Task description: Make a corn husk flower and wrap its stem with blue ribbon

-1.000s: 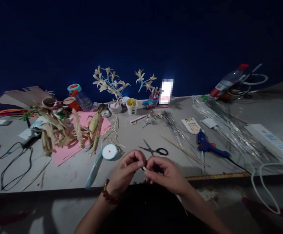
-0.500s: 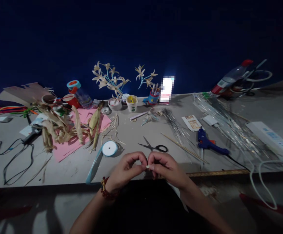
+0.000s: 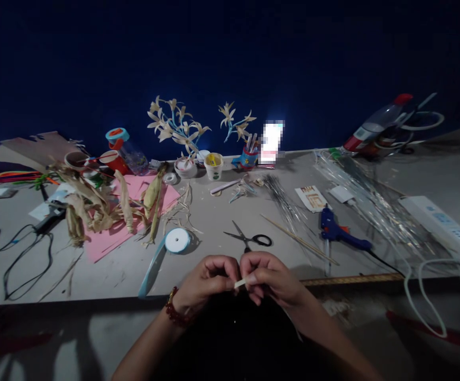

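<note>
A small pale strip (image 3: 240,283) is pinched between my two hands, just past the table's front edge. My left hand (image 3: 213,279) holds its left end between thumb and fingertips; a beaded bracelet is round that wrist. The right end is in the pinch of my right hand (image 3: 267,278), whose lower fingers curl beneath. Black-handled scissors (image 3: 261,240) lie partly opened right behind my hands. Left of them is a roll of light blue ribbon (image 3: 177,241) with its tail hanging toward the front edge.
Dried husks (image 3: 125,203) lie on pink paper (image 3: 99,244) at left. A blue glue gun (image 3: 343,235), thin wires (image 3: 285,198) and a white power strip (image 3: 438,222) are at right. Behind stand pale flower stems (image 3: 178,127), a paper cup (image 3: 214,168) and a tilted bottle (image 3: 378,124).
Both hands have dropped slightly toward the body. More of the pale strip shows between them, now slanting, and the right hand's lower fingers have spread a little.
</note>
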Available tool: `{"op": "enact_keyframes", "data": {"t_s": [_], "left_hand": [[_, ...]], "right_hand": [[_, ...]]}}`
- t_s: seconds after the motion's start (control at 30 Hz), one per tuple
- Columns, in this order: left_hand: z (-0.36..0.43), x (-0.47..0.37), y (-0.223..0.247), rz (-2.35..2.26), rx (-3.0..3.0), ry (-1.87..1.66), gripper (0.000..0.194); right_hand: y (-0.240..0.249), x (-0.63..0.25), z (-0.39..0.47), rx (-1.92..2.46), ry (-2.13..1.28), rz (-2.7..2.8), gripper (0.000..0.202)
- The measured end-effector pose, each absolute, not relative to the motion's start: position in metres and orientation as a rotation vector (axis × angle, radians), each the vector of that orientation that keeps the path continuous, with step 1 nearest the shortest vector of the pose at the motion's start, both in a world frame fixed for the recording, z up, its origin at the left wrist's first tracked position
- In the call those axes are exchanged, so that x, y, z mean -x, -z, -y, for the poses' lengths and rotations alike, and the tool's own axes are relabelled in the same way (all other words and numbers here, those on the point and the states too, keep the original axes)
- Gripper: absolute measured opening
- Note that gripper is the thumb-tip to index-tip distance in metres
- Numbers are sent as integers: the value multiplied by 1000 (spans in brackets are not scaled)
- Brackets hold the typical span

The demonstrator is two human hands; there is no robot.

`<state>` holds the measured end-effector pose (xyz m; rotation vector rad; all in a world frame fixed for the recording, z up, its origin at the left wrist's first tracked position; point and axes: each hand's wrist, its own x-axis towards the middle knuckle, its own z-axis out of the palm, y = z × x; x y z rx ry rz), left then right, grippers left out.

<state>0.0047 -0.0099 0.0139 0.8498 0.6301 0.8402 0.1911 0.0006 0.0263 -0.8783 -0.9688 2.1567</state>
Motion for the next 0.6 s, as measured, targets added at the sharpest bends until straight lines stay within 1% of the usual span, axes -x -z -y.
{"op": "enact_keyframes", "data": {"t_s": [0.13,0.23,0.4,0.6], "left_hand": [[10,-7,-10,-541,-800,-928,8],[9,-10,-14,-598,-819,-992,14],[10,-9,-21,-777,-983,-910,15],[9,-14,-19,-760,-902,-913,20]], "right_hand": [[-23,-192,-1,809,-2181,891,5],[-23,-192,-2,814,-2174,879,6],[-29,-192,-3,921,-2156,934,8],[-27,-191,-2,910,-2088,923,6]]}}
